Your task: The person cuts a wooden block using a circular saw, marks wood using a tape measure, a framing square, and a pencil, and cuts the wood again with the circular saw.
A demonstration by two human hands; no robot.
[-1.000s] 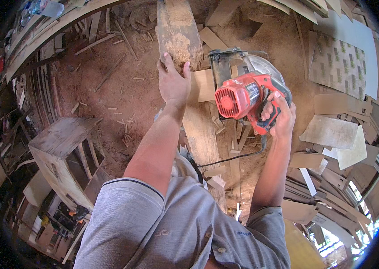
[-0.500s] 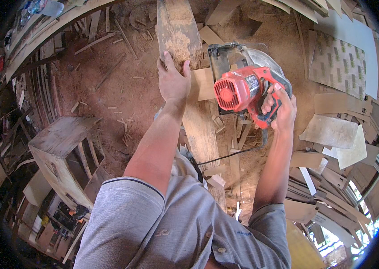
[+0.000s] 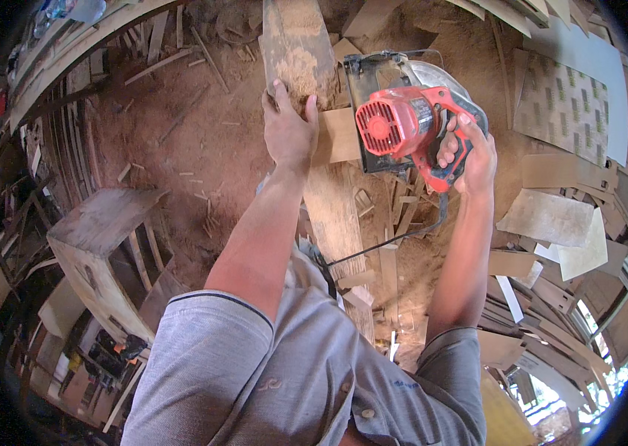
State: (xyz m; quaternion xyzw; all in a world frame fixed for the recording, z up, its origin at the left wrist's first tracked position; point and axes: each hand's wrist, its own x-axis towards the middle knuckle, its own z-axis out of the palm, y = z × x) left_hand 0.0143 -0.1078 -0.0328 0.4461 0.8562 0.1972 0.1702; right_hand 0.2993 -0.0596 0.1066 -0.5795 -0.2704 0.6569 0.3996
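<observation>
My right hand (image 3: pixel 476 156) is wrapped round the rear handle of a red and black circular saw (image 3: pixel 396 125). The saw is tilted, its black base plate on the left and its grey blade guard on the right. My left hand (image 3: pixel 290 134) lies flat with fingers apart on a long, worn wooden beam (image 3: pixel 295 44). A short, pale board (image 3: pixel 338 138) lies across that beam, its left end by my left palm and its right end next to the saw's base plate. The blade's edge is hidden. A black cord (image 3: pixel 403 238) trails from the handle back toward my body.
An open wooden box frame (image 3: pixel 109 223) stands on the left. Sawdust and several offcuts cover the reddish ground (image 3: pixel 173 141). At the right lie a patterned sheet (image 3: pixel 559 104), a whitish panel (image 3: pixel 544 215) and stacked scrap boards (image 3: pixel 552 327). Long planks (image 3: pixel 91 52) run along the upper left.
The saw has moved up and slightly right in my right hand, away from my body, and its cord has risen with it. My left hand has barely shifted.
</observation>
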